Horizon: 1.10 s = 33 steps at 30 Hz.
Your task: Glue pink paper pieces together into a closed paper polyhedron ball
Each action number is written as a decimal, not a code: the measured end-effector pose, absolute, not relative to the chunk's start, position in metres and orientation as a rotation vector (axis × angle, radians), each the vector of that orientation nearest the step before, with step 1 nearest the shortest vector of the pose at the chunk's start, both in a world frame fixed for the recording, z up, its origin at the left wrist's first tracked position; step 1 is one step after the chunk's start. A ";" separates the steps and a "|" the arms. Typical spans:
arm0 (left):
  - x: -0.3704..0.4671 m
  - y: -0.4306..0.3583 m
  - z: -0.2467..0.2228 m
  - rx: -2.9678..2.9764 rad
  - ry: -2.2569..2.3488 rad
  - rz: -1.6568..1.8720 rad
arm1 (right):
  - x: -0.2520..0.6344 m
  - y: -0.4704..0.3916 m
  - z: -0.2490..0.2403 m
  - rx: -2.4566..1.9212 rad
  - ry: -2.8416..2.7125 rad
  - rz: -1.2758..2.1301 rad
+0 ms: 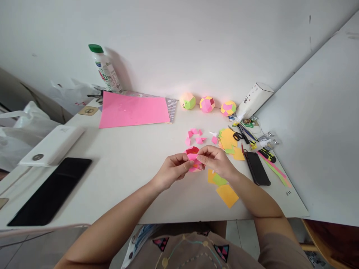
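Near the front middle of the white table, a partly open pink paper ball (193, 151) with some orange inside is between my two hands. My left hand (174, 170) pinches its left side with thumb and fingers. On the right side, my right hand (214, 160) is closed on the same ball, thumb at its upper edge. Fingers cover part of the ball. Just beyond it lie several small folded pink pieces (201, 140). Beside my right hand are orange and green paper pieces (227, 195).
Three finished paper balls (206, 104) stand by the wall. A pink sheet (134, 110), a bottle (108, 73), a white box (52, 145) and a black tablet (52, 190) are leftward. Scissors (237, 136), glue bottles (260, 145) and a black phone (257, 168) lie rightward.
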<state>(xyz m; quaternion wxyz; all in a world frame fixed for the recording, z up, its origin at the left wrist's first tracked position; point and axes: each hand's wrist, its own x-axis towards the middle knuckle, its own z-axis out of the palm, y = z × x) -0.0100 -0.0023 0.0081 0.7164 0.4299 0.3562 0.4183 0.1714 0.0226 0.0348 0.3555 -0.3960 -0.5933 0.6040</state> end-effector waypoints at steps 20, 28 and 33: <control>-0.017 0.001 0.017 0.546 0.610 1.036 | 0.274 0.040 0.001 -1.210 -2.708 0.117; -0.016 0.007 0.017 0.336 0.521 1.036 | 0.257 0.032 0.079 -1.241 -2.295 0.296; -0.015 0.009 0.019 0.250 0.572 1.148 | 0.206 0.023 0.097 -0.967 -2.221 0.226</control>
